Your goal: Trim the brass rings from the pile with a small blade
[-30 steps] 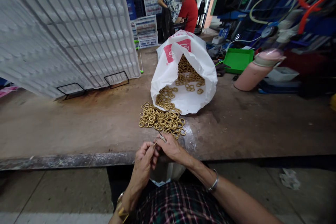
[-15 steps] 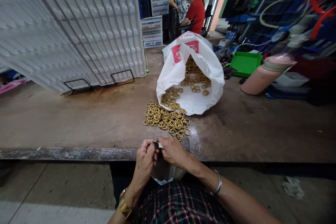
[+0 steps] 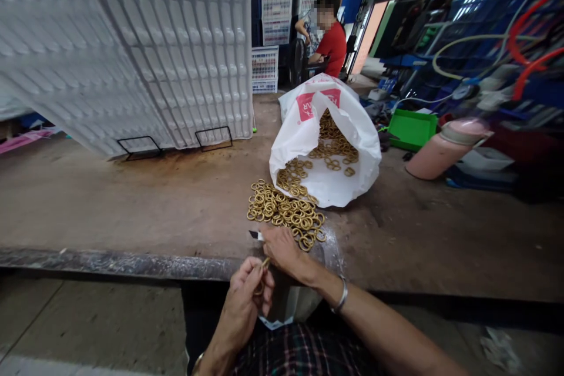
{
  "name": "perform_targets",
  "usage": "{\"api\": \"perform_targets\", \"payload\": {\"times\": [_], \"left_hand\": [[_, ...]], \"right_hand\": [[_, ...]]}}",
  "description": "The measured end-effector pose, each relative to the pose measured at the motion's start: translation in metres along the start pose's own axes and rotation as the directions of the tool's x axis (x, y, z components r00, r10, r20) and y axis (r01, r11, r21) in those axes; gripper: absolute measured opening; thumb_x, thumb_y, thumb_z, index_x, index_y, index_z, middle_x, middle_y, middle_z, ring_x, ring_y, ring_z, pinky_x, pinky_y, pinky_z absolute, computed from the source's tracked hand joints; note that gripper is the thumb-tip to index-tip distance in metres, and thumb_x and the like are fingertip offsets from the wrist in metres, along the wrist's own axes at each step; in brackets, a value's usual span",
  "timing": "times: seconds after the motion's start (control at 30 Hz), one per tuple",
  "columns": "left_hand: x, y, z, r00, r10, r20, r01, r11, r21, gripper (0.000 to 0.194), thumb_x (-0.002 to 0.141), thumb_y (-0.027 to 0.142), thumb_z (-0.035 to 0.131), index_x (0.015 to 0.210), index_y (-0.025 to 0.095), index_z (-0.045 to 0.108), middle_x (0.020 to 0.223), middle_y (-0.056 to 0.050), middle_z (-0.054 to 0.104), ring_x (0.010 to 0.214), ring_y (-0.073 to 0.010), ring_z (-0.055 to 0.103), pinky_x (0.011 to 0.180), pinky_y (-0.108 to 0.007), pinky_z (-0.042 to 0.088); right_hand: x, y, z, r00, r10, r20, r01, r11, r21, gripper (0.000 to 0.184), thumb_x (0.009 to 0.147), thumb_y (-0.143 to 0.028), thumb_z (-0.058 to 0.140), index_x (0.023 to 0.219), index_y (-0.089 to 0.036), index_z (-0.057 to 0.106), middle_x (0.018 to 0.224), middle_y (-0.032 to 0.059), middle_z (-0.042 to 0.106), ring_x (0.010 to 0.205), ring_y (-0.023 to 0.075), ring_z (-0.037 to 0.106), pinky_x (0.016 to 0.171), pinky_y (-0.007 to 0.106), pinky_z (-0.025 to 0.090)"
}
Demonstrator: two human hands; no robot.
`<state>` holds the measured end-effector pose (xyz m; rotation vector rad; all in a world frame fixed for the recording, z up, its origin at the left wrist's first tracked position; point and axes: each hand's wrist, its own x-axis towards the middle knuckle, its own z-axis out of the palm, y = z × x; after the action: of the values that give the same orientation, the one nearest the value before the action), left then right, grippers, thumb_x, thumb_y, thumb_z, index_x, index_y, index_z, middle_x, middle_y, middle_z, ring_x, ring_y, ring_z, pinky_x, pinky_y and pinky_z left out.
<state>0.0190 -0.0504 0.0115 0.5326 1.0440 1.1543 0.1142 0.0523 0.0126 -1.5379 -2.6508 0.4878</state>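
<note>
The white bag (image 3: 288, 138) lies on the wooden table (image 3: 110, 205), its torn mouth facing the person. Gold-coloured rings (image 3: 286, 211) fill part of it and spill from its lower lip into a loose pile just in front. Nearer the person than the pile, the left hand (image 3: 247, 288) pinches a single ring (image 3: 265, 262) between thumb and fingers, at the table's front edge (image 3: 123, 263). The right hand (image 3: 286, 251) is closed around a small tool (image 3: 255, 235) with a dark tip, beside the pile's near side; little room separates them. Left of the bag, a broad stretch of tabletop runs from the front edge back to the upright ribbed panels (image 3: 189, 41). Right of the bag, the surface reaches to the pink bottle (image 3: 436, 155) and green tray (image 3: 412, 129), both well apart from the hands.
</note>
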Motion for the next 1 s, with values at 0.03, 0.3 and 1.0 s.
{"api": "perform_targets", "payload": {"times": [0.03,0.3,1.0], "left_hand": [[0.001,0.0,-0.001,1.0,-0.009,-0.014,0.008,0.998,-0.062,0.027,0.074,0.042,0.059,0.071,0.017,0.05,0.066,0.001,0.056,0.045,-0.0061,0.043,0.037,-0.017,0.033],[0.009,0.007,-0.021,0.995,-0.05,-0.091,0.025,0.967,-0.255,0.025,0.065,0.033,0.07,0.076,0.016,0.055,0.071,-0.002,0.061,0.054,-0.009,0.051,0.042,-0.018,0.035],[0.037,0.018,-0.012,0.992,0.1,-0.082,-0.108,0.99,-0.095,0.035,0.067,0.032,0.069,0.092,0.016,0.052,0.07,0.0,0.059,0.058,-0.0112,0.057,0.04,-0.017,0.04]], "right_hand": [[0.005,-0.004,0.0,1.0,-0.01,-0.024,0.01,1.0,0.003,0.03,0.077,-0.009,0.04,0.104,-0.016,0.053,0.085,0.0103,0.066,0.076,0.0207,0.063,0.062,0.027,0.041],[0.034,-0.019,0.015,0.995,0.023,-0.097,-0.03,0.997,-0.074,0.028,0.083,-0.011,0.036,0.106,-0.018,0.05,0.093,0.0126,0.063,0.081,0.0222,0.06,0.067,0.032,0.041],[0.002,0.034,0.0,0.987,-0.037,-0.158,0.138,0.707,0.693,0.015,0.081,-0.024,0.043,0.07,-0.017,0.05,0.065,-0.0021,0.05,0.062,0.011,0.044,0.059,0.021,0.033]]}}
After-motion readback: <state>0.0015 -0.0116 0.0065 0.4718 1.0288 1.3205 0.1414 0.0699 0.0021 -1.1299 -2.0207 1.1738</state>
